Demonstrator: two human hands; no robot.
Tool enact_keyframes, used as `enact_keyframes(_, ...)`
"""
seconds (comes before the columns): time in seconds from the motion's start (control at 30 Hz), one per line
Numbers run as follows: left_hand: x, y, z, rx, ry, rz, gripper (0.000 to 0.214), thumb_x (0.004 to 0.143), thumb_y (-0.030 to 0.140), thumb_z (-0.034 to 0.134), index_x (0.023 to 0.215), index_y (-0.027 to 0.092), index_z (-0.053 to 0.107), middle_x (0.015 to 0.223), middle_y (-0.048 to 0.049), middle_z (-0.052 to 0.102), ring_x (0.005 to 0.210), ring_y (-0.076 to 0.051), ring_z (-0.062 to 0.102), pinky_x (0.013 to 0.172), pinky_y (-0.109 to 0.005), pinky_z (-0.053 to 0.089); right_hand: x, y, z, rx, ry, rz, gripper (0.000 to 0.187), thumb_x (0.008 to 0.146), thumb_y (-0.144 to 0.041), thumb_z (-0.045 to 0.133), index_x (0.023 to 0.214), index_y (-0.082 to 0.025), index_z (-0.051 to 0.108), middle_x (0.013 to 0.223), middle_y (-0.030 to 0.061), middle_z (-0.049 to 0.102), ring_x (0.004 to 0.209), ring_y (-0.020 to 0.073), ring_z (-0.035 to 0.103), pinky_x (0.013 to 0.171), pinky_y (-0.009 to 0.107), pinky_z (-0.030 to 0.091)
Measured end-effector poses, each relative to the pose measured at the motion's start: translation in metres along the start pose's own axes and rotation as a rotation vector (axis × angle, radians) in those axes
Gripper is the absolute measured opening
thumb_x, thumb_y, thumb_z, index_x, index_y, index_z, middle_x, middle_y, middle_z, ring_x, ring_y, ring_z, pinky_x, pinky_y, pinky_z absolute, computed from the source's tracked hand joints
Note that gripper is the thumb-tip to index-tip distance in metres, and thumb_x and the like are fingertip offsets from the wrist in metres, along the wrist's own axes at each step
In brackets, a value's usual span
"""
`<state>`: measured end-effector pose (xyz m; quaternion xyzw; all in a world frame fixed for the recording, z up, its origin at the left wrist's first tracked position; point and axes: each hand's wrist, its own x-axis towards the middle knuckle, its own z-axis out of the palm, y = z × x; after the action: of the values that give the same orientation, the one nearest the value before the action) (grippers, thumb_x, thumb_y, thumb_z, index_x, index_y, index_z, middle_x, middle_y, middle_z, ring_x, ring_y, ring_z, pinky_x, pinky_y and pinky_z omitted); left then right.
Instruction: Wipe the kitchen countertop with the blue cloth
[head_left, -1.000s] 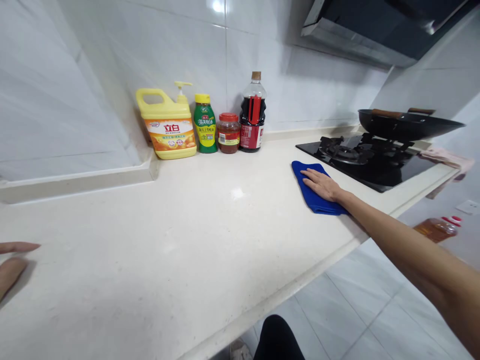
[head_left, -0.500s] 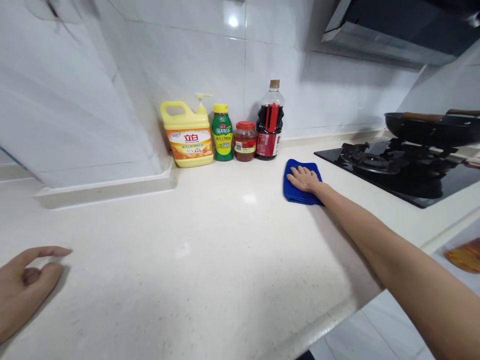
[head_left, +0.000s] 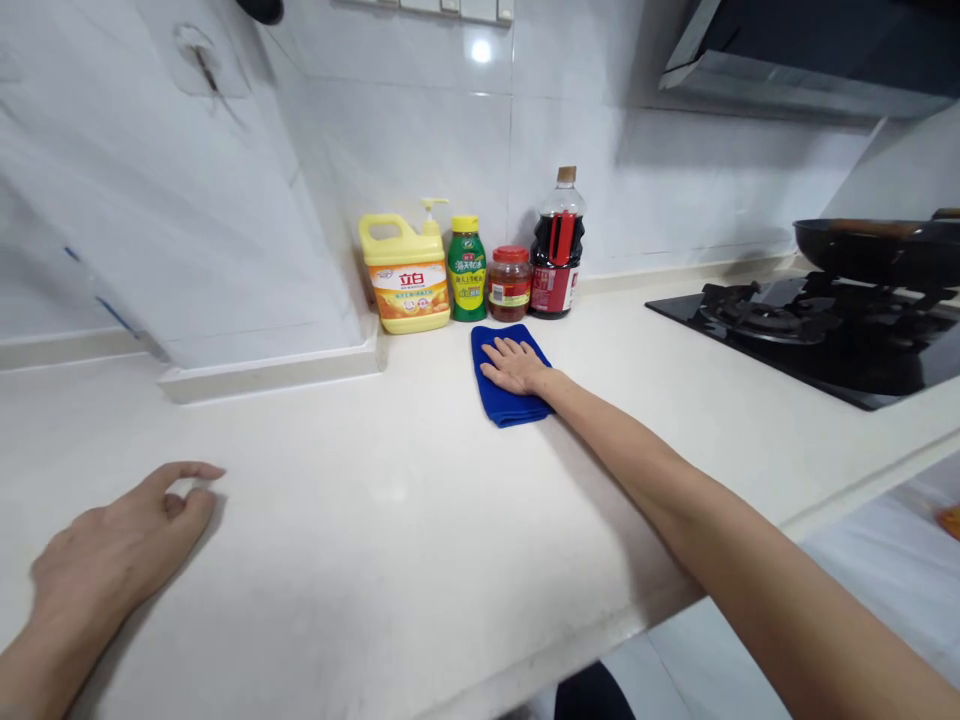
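Observation:
My right hand (head_left: 513,366) lies flat on a folded blue cloth (head_left: 510,408), fingers stretched out, pressing it against the pale countertop (head_left: 360,560). Behind the cloth stand a red-lidded jar (head_left: 509,285) and a dark sauce bottle (head_left: 556,250) with a brown cap and red handle. My left hand (head_left: 124,540) rests on the counter at the left with nothing in it. Its thumb and forefinger are bent with a gap between them; the other fingers are mostly hidden.
A yellow detergent jug (head_left: 406,275) with a pump and a green bottle (head_left: 467,272) stand by the wall. To the right is a black gas hob (head_left: 810,345) bearing a wok (head_left: 862,252), under a range hood (head_left: 810,55). A wall corner (head_left: 270,372) juts out at the left.
My right hand has slid the blue cloth leftward, from beside the hob to in front of the jar. The view has shifted a little, and more of my left hand shows.

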<state>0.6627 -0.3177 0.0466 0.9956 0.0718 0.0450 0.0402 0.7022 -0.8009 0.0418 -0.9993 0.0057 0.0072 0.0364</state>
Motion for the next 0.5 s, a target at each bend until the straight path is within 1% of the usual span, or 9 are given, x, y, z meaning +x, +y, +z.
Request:
enact_keyframes(0.03, -0.008, 0.010, -0.008, 0.003, -0.037, -0.042, 0.048, 0.087, 0.058, 0.039, 0.124, 0.036, 0.062, 0.102, -0.0041, 0.075, 0.094, -0.039, 0.065, 0.081, -0.049, 0.051, -0.004, -0.007, 0.000, 0.002, -0.008, -0.026, 0.070, 0.104, -0.055, 0.020, 0.164, -0.020, 0.022, 0.171, 0.0100, 0.014, 0.158, 0.0290, 0.012, 0.127, 0.049, 0.012)
enact_keyframes(0.07, -0.014, 0.017, -0.015, 0.007, -0.051, -0.035, 0.050, 0.088, 0.057, 0.038, 0.127, 0.035, 0.061, 0.107, -0.0056, 0.074, 0.100, -0.039, 0.064, 0.086, -0.049, 0.050, -0.009, -0.012, 0.001, 0.003, -0.014, -0.049, 0.070, 0.104, -0.055, 0.020, 0.164, -0.020, 0.021, 0.171, 0.0098, 0.013, 0.158, 0.0289, 0.011, 0.127, 0.049, 0.010)
enact_keyframes(0.1, -0.019, 0.023, -0.019, 0.013, -0.060, -0.037, 0.051, 0.089, 0.055, 0.037, 0.129, 0.034, 0.060, 0.112, -0.0073, 0.072, 0.105, -0.040, 0.063, 0.089, -0.050, 0.049, -0.014, -0.017, 0.002, 0.001, -0.017, -0.068, 0.070, 0.104, -0.055, 0.020, 0.164, -0.020, 0.020, 0.172, 0.0095, 0.012, 0.158, 0.0292, 0.010, 0.128, 0.049, 0.009)
enact_keyframes(0.17, -0.025, 0.030, -0.023, 0.005, -0.071, -0.030, 0.052, 0.090, 0.053, 0.036, 0.132, 0.032, 0.059, 0.116, -0.0094, 0.070, 0.109, -0.040, 0.061, 0.093, -0.052, 0.048, -0.023, -0.024, 0.005, -0.006, -0.018, -0.099, 0.070, 0.104, -0.055, 0.020, 0.164, -0.019, 0.019, 0.172, 0.0093, 0.012, 0.158, 0.0308, 0.009, 0.128, 0.051, 0.009)
enact_keyframes(0.23, -0.026, 0.031, -0.022, -0.009, -0.072, -0.019, 0.051, 0.091, 0.051, 0.036, 0.132, 0.032, 0.059, 0.117, -0.0097, 0.070, 0.111, -0.040, 0.060, 0.094, -0.052, 0.048, -0.032, -0.029, 0.008, -0.006, -0.014, -0.127, 0.071, 0.103, -0.056, 0.020, 0.164, -0.019, 0.019, 0.171, 0.0093, 0.013, 0.158, 0.0322, 0.009, 0.127, 0.053, 0.010)
enact_keyframes(0.37, -0.023, 0.028, -0.017, -0.012, -0.037, -0.058, 0.047, 0.089, 0.046, 0.039, 0.128, 0.036, 0.062, 0.112, -0.0049, 0.071, 0.112, -0.038, 0.060, 0.096, -0.051, 0.049, -0.053, -0.040, 0.012, 0.005, 0.004, -0.193, 0.073, 0.103, -0.058, 0.021, 0.164, -0.017, 0.022, 0.171, 0.0115, 0.015, 0.157, 0.0341, 0.011, 0.127, 0.056, 0.011)
enact_keyframes(0.5, -0.021, 0.027, -0.015, -0.027, -0.027, -0.052, 0.046, 0.087, 0.045, 0.040, 0.126, 0.037, 0.063, 0.111, -0.0051, 0.071, 0.110, -0.038, 0.060, 0.095, -0.052, 0.050, -0.071, -0.053, 0.012, -0.009, 0.005, -0.237, 0.073, 0.103, -0.058, 0.021, 0.164, -0.018, 0.021, 0.171, 0.0119, 0.014, 0.158, 0.0326, 0.010, 0.128, 0.054, 0.010)
